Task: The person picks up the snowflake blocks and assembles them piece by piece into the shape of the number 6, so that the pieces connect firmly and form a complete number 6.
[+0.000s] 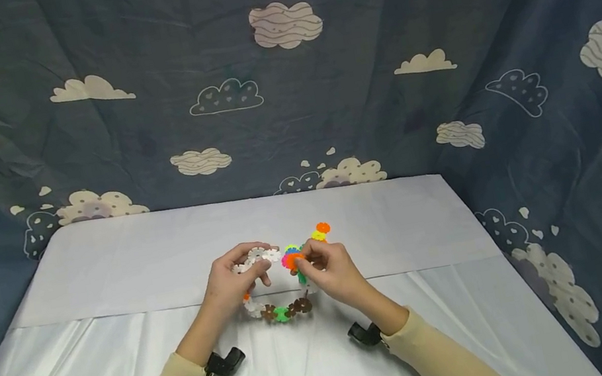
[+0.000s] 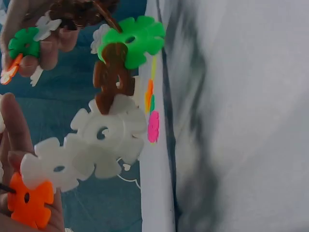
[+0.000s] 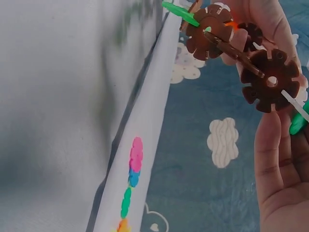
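A curved chain of interlocking flower-shaped plastic discs hangs between the two hands, low over the table. My left hand (image 1: 227,282) holds its white discs (image 1: 257,255) at the upper left, with thumb and fingers about them. An orange disc (image 2: 30,200) shows by the left palm. At the other end my right hand (image 1: 335,270) pinches an orange disc (image 1: 294,260), with a green disc (image 2: 24,43) joined close by. Brown discs (image 3: 271,80) and a bright green disc (image 1: 281,314) form the chain's near side. The right fingers hide part of this end.
Behind the right hand a second row of discs lies on the white-covered table (image 1: 404,223), including a pink disc (image 3: 136,153) and an orange disc (image 1: 323,228). A dark cloud-patterned curtain (image 1: 360,110) stands around the table's back and sides.
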A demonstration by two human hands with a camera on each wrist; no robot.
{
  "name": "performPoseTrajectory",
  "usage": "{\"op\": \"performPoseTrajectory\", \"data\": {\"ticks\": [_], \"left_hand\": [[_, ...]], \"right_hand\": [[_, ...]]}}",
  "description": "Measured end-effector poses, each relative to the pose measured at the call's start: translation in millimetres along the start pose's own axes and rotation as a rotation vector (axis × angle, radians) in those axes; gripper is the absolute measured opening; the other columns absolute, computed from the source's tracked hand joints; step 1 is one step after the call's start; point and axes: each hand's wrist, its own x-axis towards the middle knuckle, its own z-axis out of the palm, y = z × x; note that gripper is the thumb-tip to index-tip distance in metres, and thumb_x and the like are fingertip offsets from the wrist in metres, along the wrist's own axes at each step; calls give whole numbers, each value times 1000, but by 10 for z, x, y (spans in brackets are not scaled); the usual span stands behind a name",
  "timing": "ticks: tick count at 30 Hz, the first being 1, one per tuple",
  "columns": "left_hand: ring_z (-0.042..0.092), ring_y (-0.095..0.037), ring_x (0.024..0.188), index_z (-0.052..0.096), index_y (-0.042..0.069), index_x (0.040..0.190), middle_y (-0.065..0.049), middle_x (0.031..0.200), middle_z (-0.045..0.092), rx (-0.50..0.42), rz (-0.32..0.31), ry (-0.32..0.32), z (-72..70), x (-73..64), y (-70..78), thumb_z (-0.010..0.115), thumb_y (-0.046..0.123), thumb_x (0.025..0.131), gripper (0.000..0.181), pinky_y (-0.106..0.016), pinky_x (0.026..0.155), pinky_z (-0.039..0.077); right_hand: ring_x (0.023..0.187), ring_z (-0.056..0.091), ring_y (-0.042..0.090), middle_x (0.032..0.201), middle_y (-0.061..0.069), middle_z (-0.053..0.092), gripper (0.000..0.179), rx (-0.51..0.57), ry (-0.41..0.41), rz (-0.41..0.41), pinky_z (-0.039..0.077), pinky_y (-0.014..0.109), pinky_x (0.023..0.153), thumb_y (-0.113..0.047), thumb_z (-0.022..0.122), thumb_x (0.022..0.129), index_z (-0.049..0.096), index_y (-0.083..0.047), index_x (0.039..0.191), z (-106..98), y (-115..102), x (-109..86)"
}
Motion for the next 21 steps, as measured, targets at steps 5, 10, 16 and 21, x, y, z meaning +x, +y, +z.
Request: {"op": "performPoseTrajectory", "data": {"ticks": [5, 10, 16, 21], "left_hand": [[37, -9, 44, 73, 28, 129, -6, 74, 76, 20, 14, -48, 20, -10, 18, 80, 33, 97, 33, -21, 46, 35], [41, -9, 47, 73, 29, 129, -6, 75, 77, 30, 13, -69, 25, -27, 35, 80, 33, 97, 33, -21, 48, 38], [44, -8, 50, 77, 24, 123, -3, 74, 75, 48, 42, -90, 33, -24, 28, 79, 32, 98, 26, -22, 50, 40], [44, -8, 54, 79, 24, 119, -3, 72, 74, 61, 38, -105, 65, -35, -3, 76, 32, 100, 21, -20, 48, 38]], "right_hand": [[74, 66, 4, 84, 13, 77, 11, -4, -18, -19, 59, 23, 70, -2, 68, 100, 67, -5, 89, -15, -19, 7], [72, 65, 3, 82, 13, 76, 11, -1, -32, -30, 59, 23, 69, -1, 67, 99, 66, -5, 89, -19, -13, 6], [71, 65, 4, 83, 12, 74, 11, 20, -55, -54, 60, 24, 69, -3, 67, 101, 67, -5, 90, -11, 4, -6], [71, 64, 5, 85, 14, 75, 13, 57, -68, -8, 57, 24, 68, -5, 66, 103, 67, -5, 90, 8, 32, -18]]}}
